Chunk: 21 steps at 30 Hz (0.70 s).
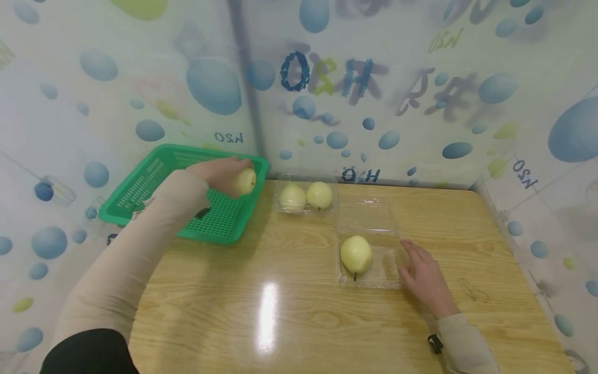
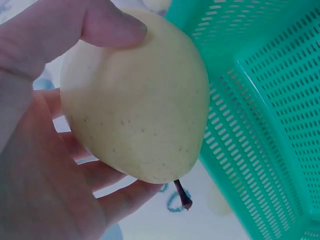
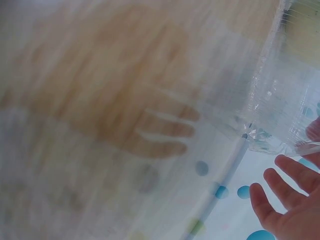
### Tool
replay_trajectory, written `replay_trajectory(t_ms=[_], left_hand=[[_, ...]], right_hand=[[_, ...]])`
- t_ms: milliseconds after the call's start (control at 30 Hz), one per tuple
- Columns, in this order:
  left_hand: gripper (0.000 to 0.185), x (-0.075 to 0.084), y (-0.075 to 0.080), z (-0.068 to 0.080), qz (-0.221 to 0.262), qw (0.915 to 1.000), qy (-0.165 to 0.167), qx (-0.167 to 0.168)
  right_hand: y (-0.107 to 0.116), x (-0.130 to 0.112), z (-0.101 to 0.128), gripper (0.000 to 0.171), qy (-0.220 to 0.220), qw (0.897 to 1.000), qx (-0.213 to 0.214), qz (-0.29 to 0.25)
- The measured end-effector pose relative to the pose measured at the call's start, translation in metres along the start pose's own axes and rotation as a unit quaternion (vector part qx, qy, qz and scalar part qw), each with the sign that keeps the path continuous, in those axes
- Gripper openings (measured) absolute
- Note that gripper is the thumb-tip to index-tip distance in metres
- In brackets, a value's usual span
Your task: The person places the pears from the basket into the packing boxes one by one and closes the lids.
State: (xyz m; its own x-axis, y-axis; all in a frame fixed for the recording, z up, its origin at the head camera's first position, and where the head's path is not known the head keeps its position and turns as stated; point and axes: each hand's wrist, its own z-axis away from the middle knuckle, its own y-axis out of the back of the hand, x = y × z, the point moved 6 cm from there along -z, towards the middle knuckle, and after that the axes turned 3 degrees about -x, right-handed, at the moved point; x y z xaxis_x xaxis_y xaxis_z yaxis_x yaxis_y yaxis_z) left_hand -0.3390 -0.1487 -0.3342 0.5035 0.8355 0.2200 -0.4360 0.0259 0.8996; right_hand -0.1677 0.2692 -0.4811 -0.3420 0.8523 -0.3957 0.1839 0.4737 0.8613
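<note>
White backdrop with blue dots at 12 o'clock, wood table below. Far left, at 9: green basket. Left hand grips a pear over the basket's 3 o'clock side; thumb on top, fingers wrapped behind, stem exposed in the left wrist view. Near centre: clear box with two pears side by side. At 4: open clear box, lid laid back toward 12, single pear on its 9 o'clock side. Right hand at that box's 3 o'clock edge, fingers extended, spread.
</note>
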Motion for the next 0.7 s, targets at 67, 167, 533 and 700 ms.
replay_trajectory(t_ms=[67, 167, 533, 700], left_hand=[[0.072, 0.006, 0.000, -0.001, -0.005, 0.9999, -0.009, 0.001], [0.069, 0.017, 0.000, -0.004, -0.013, 0.9996, -0.025, 0.004], [0.079, 0.055, -0.010, -0.020, -0.050, 0.9976, -0.040, -0.027], [0.085, 0.071, -0.019, -0.025, -0.073, 0.9946, -0.063, -0.038]], right_hand=[[0.000, 0.000, 0.000, 0.059, 0.003, 1.000, 0.001, 0.001], [0.001, -0.001, 0.000, 0.059, 0.005, 1.000, 0.002, 0.000], [0.002, -0.002, 0.000, 0.059, 0.012, 1.000, 0.011, -0.005], [0.003, -0.002, 0.000, 0.059, 0.014, 1.000, 0.013, -0.005]])
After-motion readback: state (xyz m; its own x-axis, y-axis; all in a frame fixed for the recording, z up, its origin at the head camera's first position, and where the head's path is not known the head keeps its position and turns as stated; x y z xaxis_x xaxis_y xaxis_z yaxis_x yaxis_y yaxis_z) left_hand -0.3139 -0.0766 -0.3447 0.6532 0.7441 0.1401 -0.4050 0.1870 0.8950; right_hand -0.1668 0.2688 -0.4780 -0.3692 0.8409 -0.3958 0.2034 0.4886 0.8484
